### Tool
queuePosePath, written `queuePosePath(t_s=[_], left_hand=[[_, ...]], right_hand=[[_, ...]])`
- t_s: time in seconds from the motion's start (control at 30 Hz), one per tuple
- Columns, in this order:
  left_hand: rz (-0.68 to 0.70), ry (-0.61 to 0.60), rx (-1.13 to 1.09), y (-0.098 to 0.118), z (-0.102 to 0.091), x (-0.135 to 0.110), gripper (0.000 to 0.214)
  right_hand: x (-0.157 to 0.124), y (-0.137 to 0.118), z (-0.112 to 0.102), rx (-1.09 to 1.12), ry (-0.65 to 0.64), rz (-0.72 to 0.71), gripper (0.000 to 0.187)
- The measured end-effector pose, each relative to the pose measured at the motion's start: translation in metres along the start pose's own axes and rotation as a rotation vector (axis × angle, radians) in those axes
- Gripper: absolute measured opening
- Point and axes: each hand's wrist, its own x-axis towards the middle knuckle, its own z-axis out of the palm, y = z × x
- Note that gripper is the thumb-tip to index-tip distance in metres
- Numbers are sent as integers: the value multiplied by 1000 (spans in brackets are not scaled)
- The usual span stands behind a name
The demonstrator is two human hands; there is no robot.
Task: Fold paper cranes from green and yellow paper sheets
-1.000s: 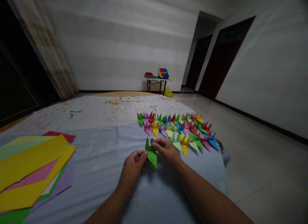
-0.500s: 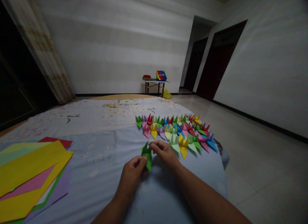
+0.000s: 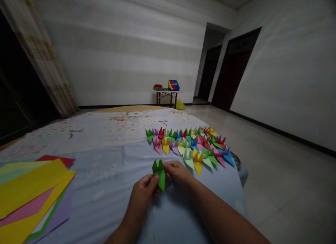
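The green folded paper piece [image 3: 159,172] sits just below the middle of the frame, pinched from both sides. The left hand [image 3: 143,193] closes on its lower point and the right hand [image 3: 178,172] on its upper edge. It looks feather-light, thin and easily crushed, so I'd grip it gently by the creased edges. Right of centre, rows of coloured origami pieces [image 3: 189,146] lie on the blue bed sheet [image 3: 105,181]. Loose coloured paper sheets [image 3: 31,191] fill the lower left.

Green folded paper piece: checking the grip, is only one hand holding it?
No, both the left hand and the right hand pinch the green folded paper piece between them.
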Motion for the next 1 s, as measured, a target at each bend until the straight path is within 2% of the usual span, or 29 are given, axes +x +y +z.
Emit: queuePosePath(t_s=[0.2, 0.43, 0.67, 1.0], left_hand=[[-22, 2, -2, -1, -1, -1, 39], [-40, -25, -11, -4, 0, 0, 38], [-56, -24, -9, 2, 3, -5, 37], [-95, -35, -39, 2, 7, -8, 37]], right_hand=[[4, 7, 1, 246, -63, 77, 41], [5, 11, 2, 378, -101, 113, 38], [8, 18, 2, 404, -56, 101, 41], [7, 11, 2, 449, -14, 131, 36]])
